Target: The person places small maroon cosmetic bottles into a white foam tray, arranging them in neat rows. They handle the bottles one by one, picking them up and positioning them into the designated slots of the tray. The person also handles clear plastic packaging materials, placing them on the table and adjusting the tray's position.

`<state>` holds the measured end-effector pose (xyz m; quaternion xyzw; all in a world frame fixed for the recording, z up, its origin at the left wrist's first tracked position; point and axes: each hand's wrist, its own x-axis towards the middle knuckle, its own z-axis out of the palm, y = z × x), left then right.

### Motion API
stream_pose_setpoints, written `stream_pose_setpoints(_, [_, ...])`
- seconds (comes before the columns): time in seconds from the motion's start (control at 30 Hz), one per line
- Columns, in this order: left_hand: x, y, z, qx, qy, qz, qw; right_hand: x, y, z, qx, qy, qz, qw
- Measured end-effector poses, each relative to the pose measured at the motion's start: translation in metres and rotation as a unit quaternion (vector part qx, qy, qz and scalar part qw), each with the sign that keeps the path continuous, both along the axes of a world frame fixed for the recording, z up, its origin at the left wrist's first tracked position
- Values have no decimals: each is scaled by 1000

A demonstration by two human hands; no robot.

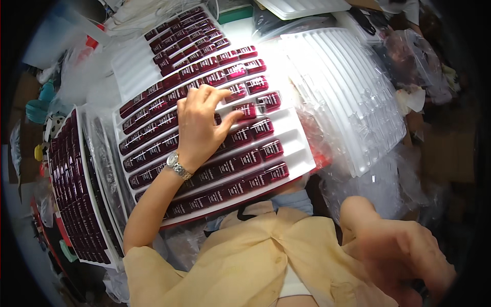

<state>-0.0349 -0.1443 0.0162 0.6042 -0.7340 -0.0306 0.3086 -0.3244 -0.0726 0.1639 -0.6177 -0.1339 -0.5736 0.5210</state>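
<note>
My left hand, with a metal watch on its wrist, reaches over a white slotted tray. Rows of small, glossy dark red bottles with pale print fill most of its grooves. Thumb and forefinger are spread apart, and the thumb tip is at a dark red bottle near the right end of a row. Whether it presses on that bottle I cannot tell. My right hand is off the tray at the lower right, smeared by motion. Its fingers are bent, and something dark shows below them.
Another white tray with bottles lies behind. At left, filled trays stand tilted. To the right rests a stack of white grooved trays in clear plastic. Crumpled plastic bags lie below it.
</note>
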Motion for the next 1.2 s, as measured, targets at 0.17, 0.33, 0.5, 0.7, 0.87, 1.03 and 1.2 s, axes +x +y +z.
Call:
stream_pose_setpoints(0.17, [6, 1, -7, 32, -30, 12, 999, 34, -24, -31, -122, -192, -216, 950])
stream_pose_setpoints(0.33, [6, 3, -3, 19, -20, -20, 999, -17, -95, -60, -91, 258, -541, 796])
stream_pose_setpoints(0.5, [42, 11, 11, 64, -20, -4, 998, -76, -127, -142, -175, 669, -538, 482])
stream_pose_setpoints(0.7, [48, 17, 6, 45, -64, 6, 997, -65, -136, -136, -98, 575, -607, 540])
stream_pose_setpoints(0.87, [57, 13, -2, 13, -68, 44, 997, -3, -138, -118, 241, 375, -391, 805])
stream_pose_setpoints(1.03, [44, 16, 13, 7, 117, 15, 993, 105, -123, -118, 335, 257, -139, 896])
stream_pose_setpoints(1.2, [20, 36, 21, 28, 338, -21, 941, 155, -105, -125, 65, 290, -375, 878])
